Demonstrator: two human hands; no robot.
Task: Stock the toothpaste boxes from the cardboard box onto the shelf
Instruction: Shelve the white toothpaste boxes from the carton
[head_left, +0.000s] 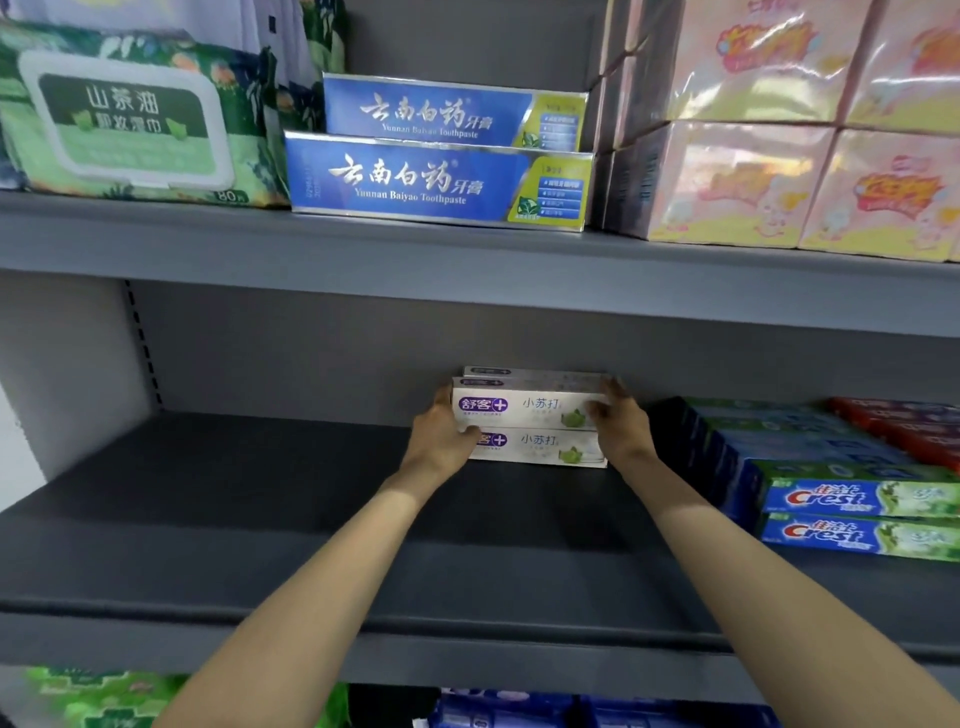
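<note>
At centre frame, on the grey middle shelf (260, 519): white toothpaste boxes (535, 421), two stacked at front, another row behind. Left hand (441, 431) and right hand (621, 423) grasp the upper box's ends, seating it. Crest boxes (857, 499) just right. Cardboard box not visible; remaining stock cannot be judged, shelf space remains left.

Left hand (445, 434) and right hand (618, 426) grip the ends of stacked white toothpaste boxes (535, 415) deep on the grey shelf (260, 519)
</note>
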